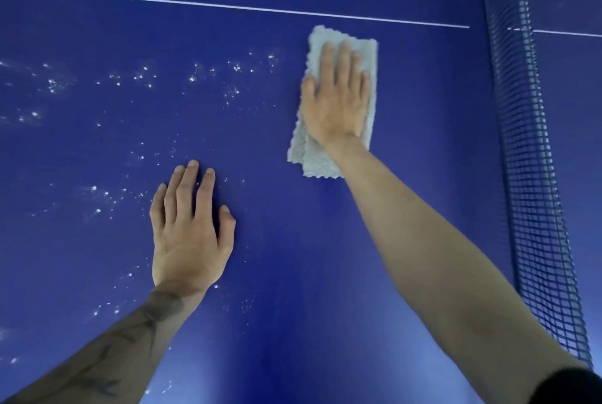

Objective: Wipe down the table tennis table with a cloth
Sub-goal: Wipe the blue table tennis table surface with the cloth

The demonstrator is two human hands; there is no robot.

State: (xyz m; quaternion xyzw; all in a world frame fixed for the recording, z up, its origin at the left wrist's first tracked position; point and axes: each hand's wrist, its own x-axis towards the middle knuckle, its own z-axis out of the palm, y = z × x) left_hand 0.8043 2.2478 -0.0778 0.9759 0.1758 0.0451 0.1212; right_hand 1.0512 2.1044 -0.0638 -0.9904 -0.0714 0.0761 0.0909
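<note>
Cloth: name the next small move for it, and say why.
Probably sweep the cloth leftward. The right hand presses it flat near the net, where the table looks clean, while white specks dot the surface to the left, around the resting left hand.

Dark leaf-like tattoos (97, 368) mark the bare forearm (130, 332) behind the left hand (189, 234), and a black sleeve (575, 387) caps the right arm (423, 257).
</note>
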